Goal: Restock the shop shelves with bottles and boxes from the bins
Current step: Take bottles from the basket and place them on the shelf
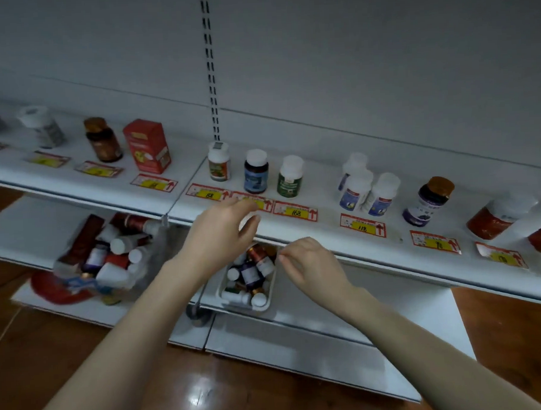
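A white shelf [326, 230] carries a row of bottles behind red-and-yellow price tags: a blue-labelled bottle [256, 172], a green-labelled bottle [290, 176], a red box [148, 145]. Below it sits a white bin [268, 301] full of small bottles, and to its left a clear bin [155, 250] packed with bottles and boxes. My left hand [219, 235] hovers at the shelf's front edge below the blue-labelled bottle, fingers loosely curled, holding nothing. Above the white bin's right rim is my right hand [309, 265], fingers relaxed and empty.
More bottles stand along the shelf: a brown one [102, 140] at left, white ones [366, 189] and a dark purple one [428, 201] at right. The lower shelf [344, 297] holds the bins. Wooden floor [240, 389] lies in front.
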A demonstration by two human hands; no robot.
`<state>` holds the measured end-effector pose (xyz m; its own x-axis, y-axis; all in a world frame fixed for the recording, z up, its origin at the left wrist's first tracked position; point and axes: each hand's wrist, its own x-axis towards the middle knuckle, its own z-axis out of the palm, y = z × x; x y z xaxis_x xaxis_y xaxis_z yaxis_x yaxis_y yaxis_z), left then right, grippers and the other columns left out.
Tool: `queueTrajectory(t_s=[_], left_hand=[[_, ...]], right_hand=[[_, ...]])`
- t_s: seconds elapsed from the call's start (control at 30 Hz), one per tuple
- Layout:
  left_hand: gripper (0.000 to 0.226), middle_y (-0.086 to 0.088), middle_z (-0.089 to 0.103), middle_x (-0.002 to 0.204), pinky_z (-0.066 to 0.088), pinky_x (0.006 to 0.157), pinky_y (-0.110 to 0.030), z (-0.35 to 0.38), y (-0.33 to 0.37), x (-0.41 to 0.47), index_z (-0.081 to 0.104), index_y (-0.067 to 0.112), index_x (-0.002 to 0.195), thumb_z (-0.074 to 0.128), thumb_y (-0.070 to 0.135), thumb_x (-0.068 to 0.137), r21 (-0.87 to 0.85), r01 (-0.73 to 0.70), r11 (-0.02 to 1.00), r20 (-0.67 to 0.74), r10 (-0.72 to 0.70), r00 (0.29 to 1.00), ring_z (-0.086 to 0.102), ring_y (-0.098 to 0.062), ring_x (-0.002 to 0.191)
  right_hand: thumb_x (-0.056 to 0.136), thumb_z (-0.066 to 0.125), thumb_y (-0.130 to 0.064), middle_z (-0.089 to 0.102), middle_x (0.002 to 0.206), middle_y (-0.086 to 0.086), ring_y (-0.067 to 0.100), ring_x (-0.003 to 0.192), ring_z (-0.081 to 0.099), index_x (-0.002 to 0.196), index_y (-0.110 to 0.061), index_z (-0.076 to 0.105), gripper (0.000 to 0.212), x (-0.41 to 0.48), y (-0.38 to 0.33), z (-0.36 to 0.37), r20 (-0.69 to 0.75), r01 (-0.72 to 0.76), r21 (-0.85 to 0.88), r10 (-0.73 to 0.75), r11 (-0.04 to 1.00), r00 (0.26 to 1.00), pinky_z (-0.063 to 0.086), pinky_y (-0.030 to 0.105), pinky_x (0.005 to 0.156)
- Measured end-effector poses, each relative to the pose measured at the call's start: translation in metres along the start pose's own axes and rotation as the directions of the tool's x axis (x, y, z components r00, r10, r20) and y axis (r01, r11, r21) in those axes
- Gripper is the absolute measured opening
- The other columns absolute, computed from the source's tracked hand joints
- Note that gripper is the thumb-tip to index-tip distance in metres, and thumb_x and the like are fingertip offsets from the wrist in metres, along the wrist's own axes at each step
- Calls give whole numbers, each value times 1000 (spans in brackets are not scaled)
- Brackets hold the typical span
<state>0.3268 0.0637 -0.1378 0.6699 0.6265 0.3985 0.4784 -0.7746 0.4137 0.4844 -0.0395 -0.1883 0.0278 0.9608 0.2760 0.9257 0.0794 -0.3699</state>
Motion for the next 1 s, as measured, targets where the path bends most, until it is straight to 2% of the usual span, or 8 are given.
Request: queueTrajectory(t_s=[0.1, 0.2, 0.3, 0.4, 0.5, 0.63, 0.73, 1.0], left_hand=[[49, -12, 69, 88, 55, 62, -41, -10, -38, -37, 67, 6, 102, 37, 40, 84, -17, 43, 999, 40, -42, 998, 65, -32, 79], [39, -12, 70, 87, 56, 60, -40, -16, -78, -76, 68, 5, 101, 44, 32, 85, 3, 72, 997, 93, -72, 993, 67, -31, 78], [36, -13, 70, 89, 55, 58, -40, -10, -114, -115, 69, 4, 101, 48, 26, 83, 16, 116, 993, 162, -117, 980, 67, -32, 76], [32, -15, 68, 86, 53, 59, -38, 11, -137, -141, 68, 5, 99, 49, 26, 83, 2, 176, 984, 238, -171, 956, 65, -35, 76], [37, -14, 65, 83, 51, 62, -40, 45, -153, -158, 65, 6, 92, 39, 31, 84, -43, 188, 981, 359, -160, 920, 62, -35, 77], [32, -15, 63, 83, 50, 64, -40, 103, -170, -160, 63, 4, 91, 40, 25, 86, -82, 188, 979, 431, -136, 892, 60, -35, 78], [24, -17, 60, 88, 51, 70, -44, 149, -179, -150, 62, 2, 99, 47, 19, 89, -60, 197, 979, 464, -148, 874, 59, -38, 82], [27, -23, 57, 113, 48, 82, -43, 261, -209, -125, 58, -3, 112, 48, 13, 91, 51, 210, 976, 505, -207, 838, 55, -38, 102]], right_hand=[[86, 49, -20, 67, 83, 13, 32, 82, 60, 82, -3, 68, 26, 3, -34, 32, 52, -18, 39, 16, 999, 999, 49, 37, 68], [88, 48, -19, 66, 88, 16, 33, 86, 58, 90, -3, 67, 25, 0, -60, 69, 129, -91, 80, 80, 993, 988, 45, 36, 71], [93, 48, -19, 65, 104, 16, 32, 99, 57, 105, -5, 64, 24, -9, -73, 106, 246, -231, 48, 213, 972, 946, 43, 37, 79], [93, 48, -18, 64, 106, 16, 32, 100, 58, 106, -4, 63, 24, -20, -77, 136, 294, -341, 20, 320, 940, 901, 46, 38, 80], [93, 48, -15, 63, 109, 15, 29, 102, 57, 109, -3, 62, 25, -34, -73, 160, 316, -437, 48, 401, 898, 860, 41, 31, 83], [93, 50, -15, 63, 104, 17, 30, 96, 58, 105, -2, 63, 22, -36, -43, 189, 321, -550, 53, 507, 834, 800, 42, 33, 81], [91, 52, -14, 63, 105, 20, 32, 96, 59, 108, 0, 62, 24, -26, -7, 212, 300, -611, 43, 573, 791, 763, 41, 32, 80], [90, 55, -22, 59, 112, 21, 33, 101, 55, 116, -1, 57, 33, -8, 77, 275, 323, -600, -77, 590, 796, 740, 38, 29, 77]])
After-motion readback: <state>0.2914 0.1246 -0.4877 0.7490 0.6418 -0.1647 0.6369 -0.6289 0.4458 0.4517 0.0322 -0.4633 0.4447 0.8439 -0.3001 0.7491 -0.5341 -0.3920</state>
